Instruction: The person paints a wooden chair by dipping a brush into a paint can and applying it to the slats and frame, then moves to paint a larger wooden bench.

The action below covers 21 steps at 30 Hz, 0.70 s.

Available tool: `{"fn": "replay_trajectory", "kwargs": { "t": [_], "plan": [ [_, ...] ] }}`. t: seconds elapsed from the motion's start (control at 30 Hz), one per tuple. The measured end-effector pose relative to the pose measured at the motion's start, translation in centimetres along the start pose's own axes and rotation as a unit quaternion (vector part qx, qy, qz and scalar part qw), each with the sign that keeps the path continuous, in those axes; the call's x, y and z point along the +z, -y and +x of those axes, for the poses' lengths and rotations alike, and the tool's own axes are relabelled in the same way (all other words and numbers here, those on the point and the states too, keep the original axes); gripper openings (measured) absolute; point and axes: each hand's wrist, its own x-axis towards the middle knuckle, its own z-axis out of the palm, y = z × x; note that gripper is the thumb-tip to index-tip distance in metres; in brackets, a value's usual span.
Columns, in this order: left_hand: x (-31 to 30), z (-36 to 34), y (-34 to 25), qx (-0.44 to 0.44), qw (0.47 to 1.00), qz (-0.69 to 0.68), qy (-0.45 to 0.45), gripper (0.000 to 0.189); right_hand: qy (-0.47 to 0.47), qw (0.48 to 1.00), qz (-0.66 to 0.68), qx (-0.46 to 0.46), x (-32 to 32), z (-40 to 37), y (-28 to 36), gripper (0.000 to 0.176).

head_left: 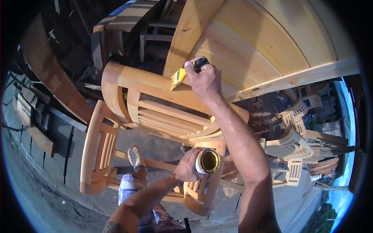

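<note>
My right hand [206, 79] is closed round the handle of a paintbrush [180, 77] with a yellow ferrule and a black grip. The bristle tip is at the wide top rail [147, 82] of a slatted wooden chair. In my left hand [188, 165] I hold an open can [209, 160], its rim coated with dark yellowish residue and its inside showing brownish yellow. The can is in front of the chair, over its right armrest side. Slats [171, 116] run across the chair's back, and its left arm [99, 147] has slats of its own.
A large panelled wooden piece [248, 42] leans close behind the chair. Pale unfinished chairs [289, 145] stand at the right. Boards and scrap wood [35, 120] lie at the left. My foot in a light clog [135, 156] is on the concrete floor beneath the chair.
</note>
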Motion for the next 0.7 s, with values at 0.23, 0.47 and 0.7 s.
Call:
{"fn": "replay_trajectory", "kwargs": {
  "t": [0.23,0.47,0.7],
  "plan": [
    [-0.4,0.0,0.2,0.009,1.000,0.004,0.001,0.104,-0.073,0.960,0.131,0.236,-10.0,-9.3,-10.8,0.025],
    [-0.4,-0.2,0.7,0.018,1.000,0.001,-0.012,0.101,-0.154,0.951,-0.196,0.185,-21.7,-13.4,-15.5,0.014],
    [-0.2,-0.5,0.2,0.019,0.999,-0.028,-0.023,0.095,-0.029,0.954,-0.267,-0.133,-10.2,-9.9,-6.9,0.008]
  ]
}}
